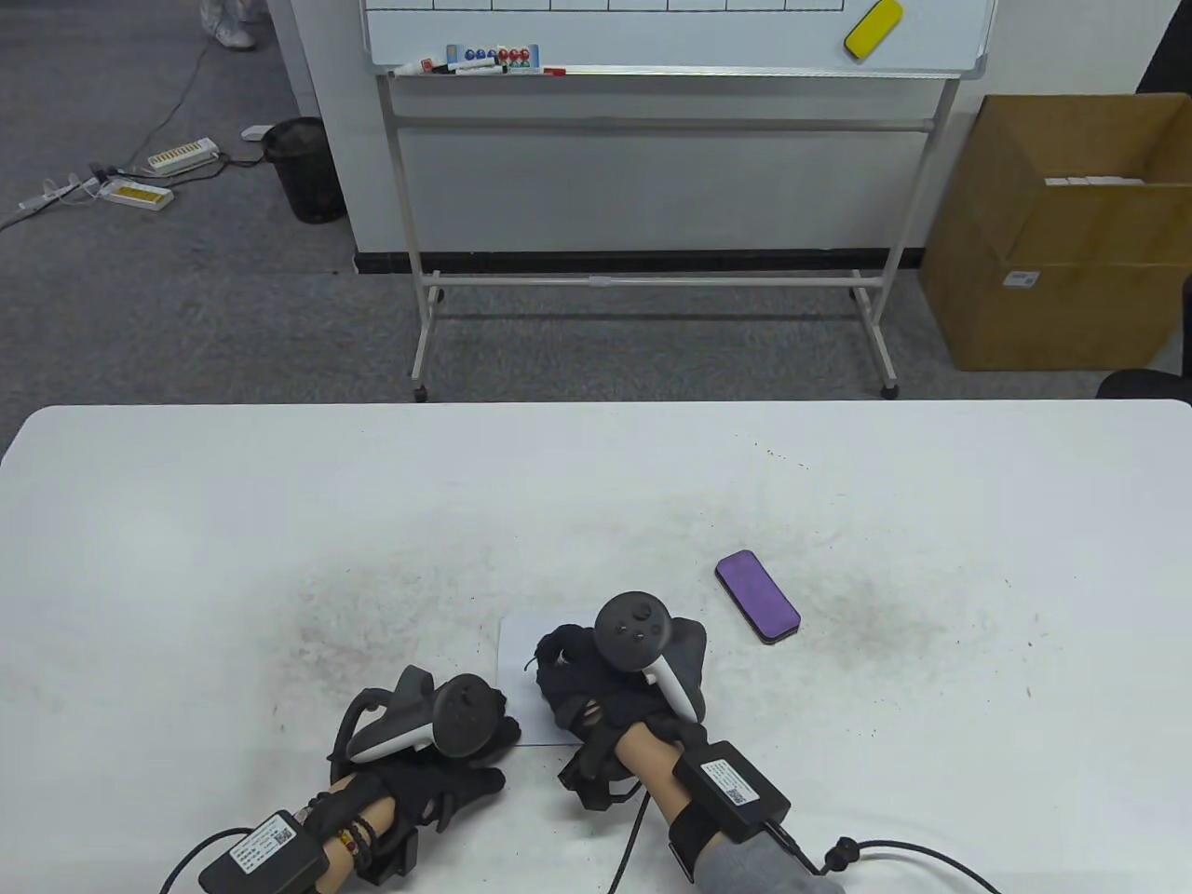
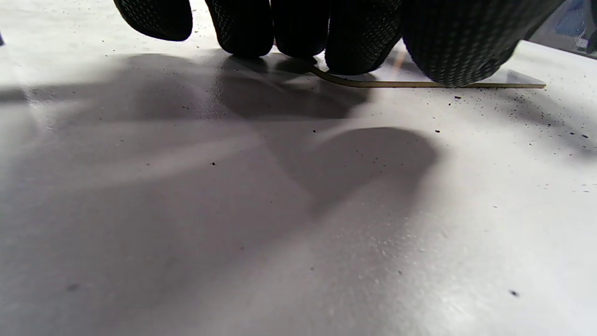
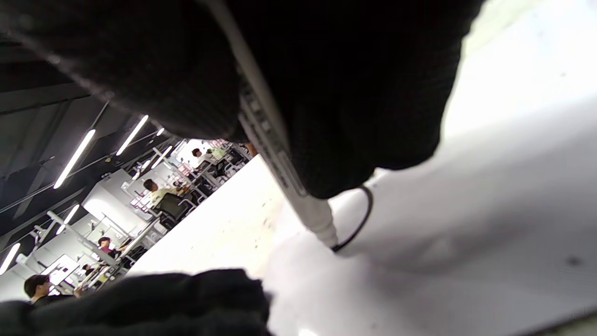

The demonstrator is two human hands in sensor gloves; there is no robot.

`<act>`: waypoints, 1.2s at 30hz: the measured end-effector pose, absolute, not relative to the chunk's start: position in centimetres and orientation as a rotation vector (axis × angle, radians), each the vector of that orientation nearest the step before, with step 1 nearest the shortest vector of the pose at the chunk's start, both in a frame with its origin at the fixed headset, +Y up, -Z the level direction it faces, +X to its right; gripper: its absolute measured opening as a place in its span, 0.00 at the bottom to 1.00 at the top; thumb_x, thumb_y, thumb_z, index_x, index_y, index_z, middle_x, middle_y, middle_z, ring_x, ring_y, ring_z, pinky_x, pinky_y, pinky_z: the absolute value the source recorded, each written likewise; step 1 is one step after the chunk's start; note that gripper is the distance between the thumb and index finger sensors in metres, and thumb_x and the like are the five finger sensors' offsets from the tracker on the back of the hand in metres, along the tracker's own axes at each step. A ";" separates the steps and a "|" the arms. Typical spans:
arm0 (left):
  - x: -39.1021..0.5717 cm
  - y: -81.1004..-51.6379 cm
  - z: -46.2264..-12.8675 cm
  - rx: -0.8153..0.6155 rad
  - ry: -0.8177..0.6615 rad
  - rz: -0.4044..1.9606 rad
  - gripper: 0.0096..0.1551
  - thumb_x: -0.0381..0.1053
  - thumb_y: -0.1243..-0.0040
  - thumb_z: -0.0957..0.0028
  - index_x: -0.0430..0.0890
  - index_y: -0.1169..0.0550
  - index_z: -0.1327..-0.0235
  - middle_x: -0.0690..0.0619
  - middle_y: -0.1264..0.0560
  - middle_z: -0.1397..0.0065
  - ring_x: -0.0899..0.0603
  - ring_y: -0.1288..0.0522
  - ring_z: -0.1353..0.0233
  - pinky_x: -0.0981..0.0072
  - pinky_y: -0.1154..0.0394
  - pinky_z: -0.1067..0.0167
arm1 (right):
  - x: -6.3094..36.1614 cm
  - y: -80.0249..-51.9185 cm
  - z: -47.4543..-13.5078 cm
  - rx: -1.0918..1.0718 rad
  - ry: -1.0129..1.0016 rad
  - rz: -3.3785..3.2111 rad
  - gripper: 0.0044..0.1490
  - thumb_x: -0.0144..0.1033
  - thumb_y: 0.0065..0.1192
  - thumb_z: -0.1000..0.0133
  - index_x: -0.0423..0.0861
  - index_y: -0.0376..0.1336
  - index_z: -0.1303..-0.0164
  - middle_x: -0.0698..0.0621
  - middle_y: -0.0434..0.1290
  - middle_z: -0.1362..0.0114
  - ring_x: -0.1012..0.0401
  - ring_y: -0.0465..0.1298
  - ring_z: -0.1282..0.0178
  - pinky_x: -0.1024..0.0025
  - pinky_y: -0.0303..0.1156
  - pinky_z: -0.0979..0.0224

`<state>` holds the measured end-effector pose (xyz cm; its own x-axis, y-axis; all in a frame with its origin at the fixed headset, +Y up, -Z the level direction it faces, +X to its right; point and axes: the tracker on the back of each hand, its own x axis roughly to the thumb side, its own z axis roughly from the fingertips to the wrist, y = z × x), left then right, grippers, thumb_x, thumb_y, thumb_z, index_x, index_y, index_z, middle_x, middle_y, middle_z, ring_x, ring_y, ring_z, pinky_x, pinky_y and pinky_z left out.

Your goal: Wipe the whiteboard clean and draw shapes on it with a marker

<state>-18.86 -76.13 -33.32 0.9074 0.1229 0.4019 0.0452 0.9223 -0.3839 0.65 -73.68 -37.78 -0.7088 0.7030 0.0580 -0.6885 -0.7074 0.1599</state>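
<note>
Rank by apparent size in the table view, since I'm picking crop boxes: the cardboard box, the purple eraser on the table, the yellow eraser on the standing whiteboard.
1. cardboard box, clearly largest.
2. purple eraser and yellow eraser look alike; the yellow one is farther, so unranked.

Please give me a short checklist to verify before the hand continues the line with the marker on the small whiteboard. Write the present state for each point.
1. Marker held in right hand grip: ok, fingers curl round it.
2. Marker tip on small whiteboard: ok, it touches at the end of a curved black line.
3. Board held steady: ok, left hand fingertips press its near edge.
4. Board flat on table: ok in the left wrist view.
5. Purple eraser clear of the stroke: ok, it lies apart on the right.
6. Shape complete: cannot tell, the hand hides most of it.
</note>
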 end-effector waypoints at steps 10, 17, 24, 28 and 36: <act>-18.7 -76.1 -33.3 -0.398 -0.437 0.029 0.38 0.63 0.42 0.59 0.59 0.31 0.31 0.56 0.42 0.15 0.42 0.42 0.15 0.38 0.41 0.23 | -1.2 -73.9 -39.1 0.152 0.127 2.357 0.27 0.41 0.76 0.56 0.49 0.75 0.46 0.43 0.79 0.37 0.50 0.90 0.48 0.63 0.87 0.46; -18.8 -76.1 -33.5 -0.417 -0.431 0.045 0.38 0.63 0.42 0.59 0.59 0.31 0.31 0.56 0.42 0.15 0.42 0.42 0.15 0.37 0.41 0.23 | 0.3 -72.8 -39.9 0.130 0.064 2.330 0.27 0.41 0.76 0.57 0.49 0.75 0.46 0.44 0.79 0.37 0.50 0.90 0.48 0.62 0.86 0.46; -18.7 -76.1 -33.4 -0.409 -0.432 0.035 0.38 0.63 0.42 0.59 0.59 0.31 0.31 0.56 0.42 0.16 0.42 0.42 0.15 0.37 0.41 0.23 | 3.0 -72.2 -39.8 0.095 0.039 2.375 0.28 0.41 0.76 0.57 0.49 0.75 0.46 0.44 0.79 0.37 0.50 0.90 0.48 0.62 0.86 0.46; -18.7 -76.1 -33.4 -0.409 -0.430 0.038 0.38 0.63 0.42 0.59 0.59 0.31 0.31 0.56 0.42 0.16 0.42 0.42 0.15 0.37 0.41 0.23 | 4.0 -72.1 -39.7 0.074 0.023 2.363 0.28 0.41 0.76 0.57 0.49 0.75 0.46 0.44 0.79 0.37 0.50 0.90 0.48 0.62 0.86 0.46; -18.7 -76.2 -33.4 -0.405 -0.431 0.032 0.38 0.63 0.42 0.59 0.59 0.31 0.31 0.56 0.42 0.16 0.42 0.42 0.15 0.37 0.41 0.23 | 5.4 -72.8 -39.6 0.032 0.014 2.347 0.28 0.41 0.76 0.57 0.49 0.75 0.46 0.44 0.79 0.37 0.50 0.90 0.48 0.62 0.86 0.46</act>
<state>-18.71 -76.17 -33.42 0.9095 0.1146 0.3997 0.0549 0.9198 -0.3885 5.39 -72.81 -39.56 -0.7003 0.7136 0.0193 -0.7133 -0.7006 0.0197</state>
